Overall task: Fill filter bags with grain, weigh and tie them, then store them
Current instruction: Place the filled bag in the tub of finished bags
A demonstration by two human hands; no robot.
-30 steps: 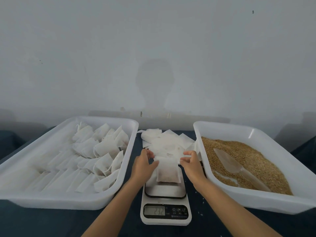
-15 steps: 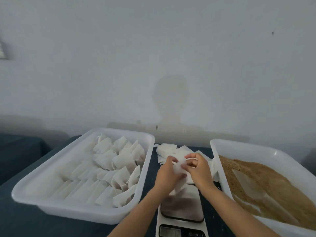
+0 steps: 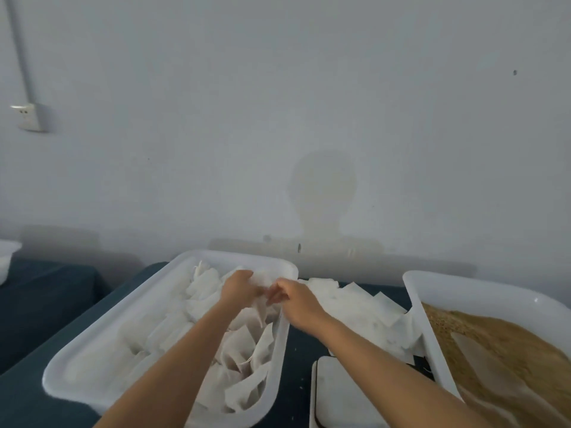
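You are holding a filter bag [image 3: 261,304] between your two hands above the right side of the left tray [image 3: 77,350], near its far end. Your left hand [image 3: 239,287] is curling its fingers round the bag's top, and your right hand [image 3: 295,299] is pinching it from the other side, so both grips are closing on the bag, though motion blur is hiding the exact finger positions. The bag is hanging just above the filled bags [image 3: 241,347] that are lying in that tray. To the right, empty bags [image 3: 355,307] are lying on the dark desk [image 3: 296,356], beyond the white scale [image 3: 336,393]. Farther right, the second tray [image 3: 463,291] is holding brown grain [image 3: 506,344] with a translucent scoop [image 3: 475,353] resting in it.
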